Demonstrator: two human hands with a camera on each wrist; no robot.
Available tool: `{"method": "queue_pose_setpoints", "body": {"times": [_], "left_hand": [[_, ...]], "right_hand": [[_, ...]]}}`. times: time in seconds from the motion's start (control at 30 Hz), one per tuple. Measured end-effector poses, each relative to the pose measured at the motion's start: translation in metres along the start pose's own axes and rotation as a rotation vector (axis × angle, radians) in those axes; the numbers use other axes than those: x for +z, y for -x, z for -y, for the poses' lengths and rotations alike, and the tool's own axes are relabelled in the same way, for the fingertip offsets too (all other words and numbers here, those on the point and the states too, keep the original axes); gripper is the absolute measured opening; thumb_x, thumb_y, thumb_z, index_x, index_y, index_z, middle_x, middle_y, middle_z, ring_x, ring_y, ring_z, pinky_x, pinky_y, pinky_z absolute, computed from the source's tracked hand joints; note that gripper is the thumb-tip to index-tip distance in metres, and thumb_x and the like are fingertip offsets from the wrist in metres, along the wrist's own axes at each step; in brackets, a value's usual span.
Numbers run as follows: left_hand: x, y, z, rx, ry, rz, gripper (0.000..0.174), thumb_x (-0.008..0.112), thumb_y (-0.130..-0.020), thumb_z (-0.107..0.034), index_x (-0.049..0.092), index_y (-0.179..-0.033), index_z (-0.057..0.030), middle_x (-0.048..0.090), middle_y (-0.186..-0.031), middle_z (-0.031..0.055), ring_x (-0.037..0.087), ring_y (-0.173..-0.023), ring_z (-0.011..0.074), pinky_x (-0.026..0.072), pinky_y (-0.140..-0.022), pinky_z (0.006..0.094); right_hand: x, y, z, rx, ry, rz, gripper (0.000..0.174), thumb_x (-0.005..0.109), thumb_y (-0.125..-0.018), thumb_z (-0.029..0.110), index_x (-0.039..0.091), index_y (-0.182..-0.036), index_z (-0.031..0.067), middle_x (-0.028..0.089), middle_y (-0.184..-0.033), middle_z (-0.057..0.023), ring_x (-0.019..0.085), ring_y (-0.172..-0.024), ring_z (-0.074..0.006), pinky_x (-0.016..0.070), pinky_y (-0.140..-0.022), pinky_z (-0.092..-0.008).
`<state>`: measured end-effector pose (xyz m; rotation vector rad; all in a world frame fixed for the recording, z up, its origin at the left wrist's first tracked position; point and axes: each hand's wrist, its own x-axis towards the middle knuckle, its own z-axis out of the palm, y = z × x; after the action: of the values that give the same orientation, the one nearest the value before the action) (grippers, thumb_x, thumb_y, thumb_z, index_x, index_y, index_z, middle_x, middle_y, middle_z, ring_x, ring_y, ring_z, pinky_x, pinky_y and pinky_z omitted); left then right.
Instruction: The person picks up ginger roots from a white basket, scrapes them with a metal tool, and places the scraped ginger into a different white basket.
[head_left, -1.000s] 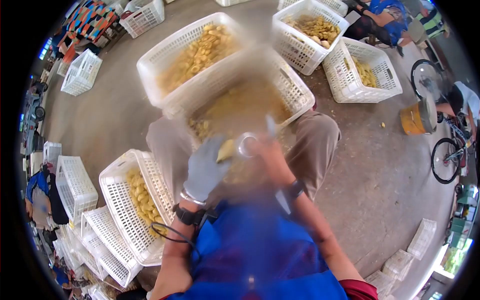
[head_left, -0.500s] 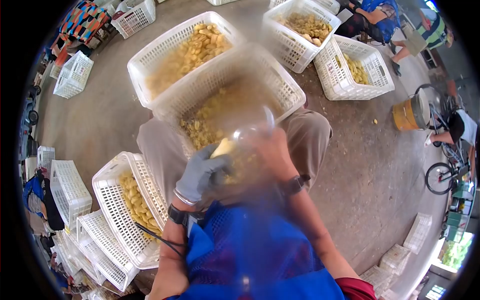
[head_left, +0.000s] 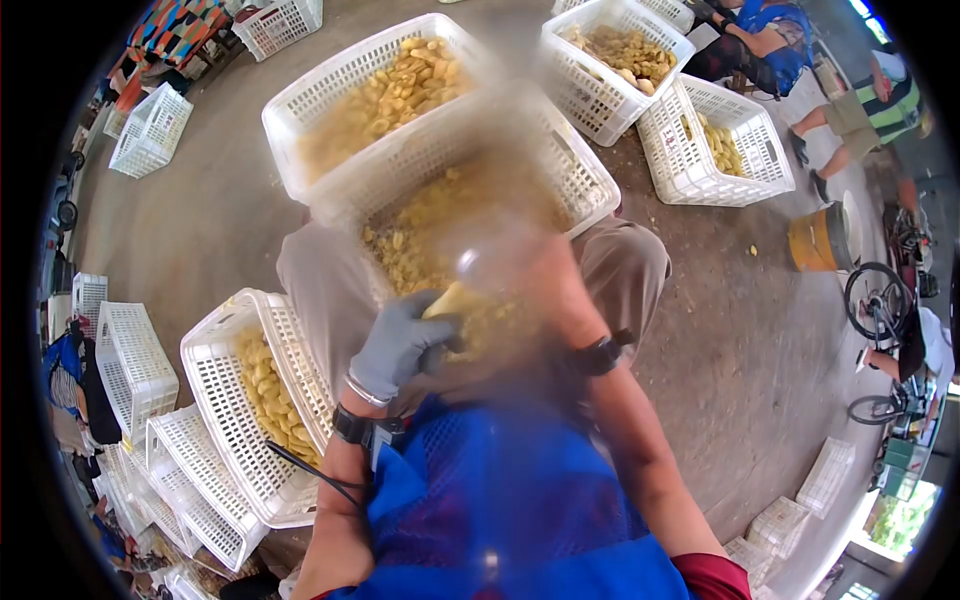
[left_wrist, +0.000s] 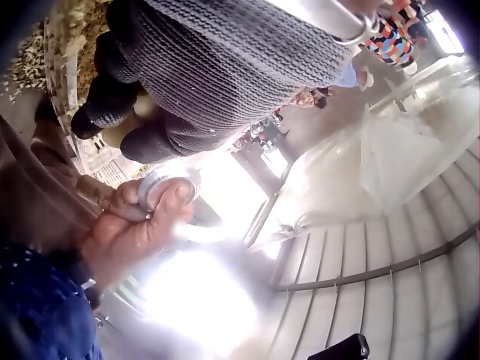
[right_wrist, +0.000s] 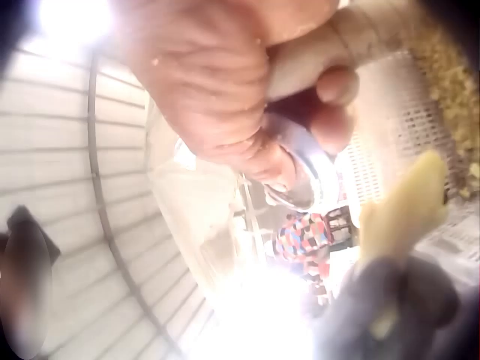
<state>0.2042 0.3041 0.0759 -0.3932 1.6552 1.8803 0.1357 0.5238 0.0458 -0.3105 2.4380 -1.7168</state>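
My left hand (head_left: 392, 345), in a grey knit glove with dark fingertips, pinches a pale yellow piece of produce (right_wrist: 409, 202) that tapers toward one end. The piece's own kind is unclear. Close beside it my bare right hand (left_wrist: 135, 225) holds a ring-shaped metal tool (right_wrist: 313, 157), its thumb pressed at the ring and a pale wrap round one finger. In the head view a blur covers most of the right hand. Both hands are over the near part of a white crate (head_left: 592, 190) between the knees, with many small yellow bits inside.
Beyond it stands a white crate (head_left: 290, 150) of larger yellow pieces. Another crate (head_left: 225, 385) of yellow pieces tilts at the left knee, above stacked crates (head_left: 190, 480). Two filled crates (head_left: 710, 180) stand at the far right, near a yellow bucket (head_left: 815, 240). A person (head_left: 865, 110) walks there.
The left hand has turned, so the yellow piece points more up and right. The right hand and metal ring have turned and shifted beside it. At far right, a person has come further into view.
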Motion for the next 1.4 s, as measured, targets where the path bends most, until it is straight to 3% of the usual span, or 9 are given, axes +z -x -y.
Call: {"method": "queue_pose_setpoints", "body": {"times": [0.27, 0.37, 0.6, 0.67, 0.8, 1.17, 1.23, 1.33, 1.4], "left_hand": [[-0.003, 0.005, 0.0, 0.049, -0.04, -0.043, 0.038, 0.071, -0.087, -0.011, 0.065, -0.121, 0.0065, 0.069, -0.071, 0.0067, 0.045, -0.043, 0.0045, 0.0323, -0.041, 0.0216], [0.004, 0.002, -0.001, 0.088, -0.098, -0.022, 0.039, 0.07, -0.087, -0.01, 0.064, -0.122, 0.0068, 0.069, -0.071, 0.0068, 0.046, -0.044, 0.0046, 0.0332, -0.041, 0.0216], [-0.002, 0.013, 0.004, 0.126, -0.002, -0.088, 0.049, 0.069, -0.087, -0.009, 0.059, -0.131, 0.0093, 0.071, -0.076, 0.0091, 0.047, -0.045, 0.0048, 0.0346, -0.043, 0.021], [-0.002, 0.012, -0.001, 0.1, -0.024, -0.015, 0.051, 0.068, -0.087, -0.009, 0.058, -0.133, 0.01, 0.071, -0.076, 0.0096, 0.047, -0.046, 0.0049, 0.0345, -0.043, 0.0209], [-0.003, 0.015, 0.003, 0.125, 0.095, 0.03, 0.052, 0.067, -0.085, -0.007, 0.057, -0.133, 0.0101, 0.071, -0.077, 0.0101, 0.047, -0.046, 0.005, 0.0343, -0.043, 0.021], [-0.006, 0.01, 0.011, 0.197, -0.044, -0.042, 0.054, 0.074, -0.084, -0.005, 0.06, -0.135, 0.0053, 0.07, -0.079, 0.0071, 0.049, -0.049, 0.0049, 0.036, -0.044, 0.021], [-0.013, 0.007, 0.015, 0.232, -0.113, -0.071, 0.054, 0.076, -0.083, -0.004, 0.06, -0.135, 0.0037, 0.07, -0.081, 0.0059, 0.05, -0.051, 0.0048, 0.0377, -0.045, 0.0213], [-0.016, 0.005, 0.015, 0.277, -0.199, -0.076, 0.053, 0.078, -0.083, -0.005, 0.062, -0.133, 0.0016, 0.069, -0.085, 0.0044, 0.052, -0.054, 0.0046, 0.0404, -0.046, 0.0214], [-0.009, 0.001, 0.008, 0.299, -0.282, -0.07, 0.05, 0.078, -0.083, -0.007, 0.063, -0.13, 0.0009, 0.069, -0.088, 0.0038, 0.053, -0.056, 0.0046, 0.0423, -0.047, 0.0212]], "right_hand": [[-0.002, -0.003, 0.001, 0.144, -0.003, -0.001, 0.021, 0.074, -0.093, 0.023, 0.072, -0.102, 0.0041, 0.07, -0.082, -0.0087, 0.062, -0.073, -0.0138, 0.0497, -0.066, -0.0366], [0.018, 0.009, 0.03, -0.079, -0.156, 0.07, 0.019, 0.074, -0.092, 0.021, 0.072, -0.101, 0.0046, 0.069, -0.08, -0.009, 0.062, -0.075, -0.0136, 0.0494, -0.067, -0.0364], [0.001, -0.004, 0.009, 0.13, 0.047, -0.068, 0.027, 0.076, -0.091, 0.026, 0.072, -0.109, 0.0053, 0.072, -0.083, -0.0078, 0.066, -0.068, -0.0176, 0.0497, -0.062, -0.0363], [0.016, 0.003, 0.012, -0.04, 0.066, -0.074, 0.029, 0.076, -0.091, 0.026, 0.072, -0.11, 0.0047, 0.072, -0.083, -0.0087, 0.066, -0.067, -0.017, 0.0498, -0.061, -0.0352], [0.011, -0.002, 0.018, 0.199, -0.06, -0.044, 0.032, 0.077, -0.09, 0.026, 0.072, -0.113, 0.0039, 0.073, -0.083, -0.0087, 0.067, -0.071, -0.0128, 0.0506, -0.062, -0.0321], [0.028, -0.01, -0.013, -0.133, 0.154, -0.066, 0.031, 0.079, -0.089, 0.027, 0.069, -0.1, 0.0001, 0.068, -0.073, -0.0084, 0.06, -0.066, -0.0147, 0.048, -0.061, -0.0335], [0.015, -0.013, -0.015, -0.097, 0.241, -0.217, 0.034, 0.081, -0.089, 0.03, 0.068, -0.099, -0.0003, 0.068, -0.072, -0.0087, 0.06, -0.064, -0.0138, 0.0474, -0.058, -0.0326], [-0.008, -0.001, 0.036, 0.397, -0.224, 0.0, 0.037, 0.08, -0.09, 0.035, 0.069, -0.099, 0.0011, 0.068, -0.073, -0.0077, 0.058, -0.056, -0.0119, 0.0448, -0.05, -0.0302], [0.004, 0.002, 0.025, 0.356, -0.171, 0.057, 0.035, 0.079, -0.091, 0.037, 0.068, -0.097, 0.0035, 0.066, -0.071, -0.0047, 0.055, -0.052, -0.0101, 0.0418, -0.046, -0.0273]]}}
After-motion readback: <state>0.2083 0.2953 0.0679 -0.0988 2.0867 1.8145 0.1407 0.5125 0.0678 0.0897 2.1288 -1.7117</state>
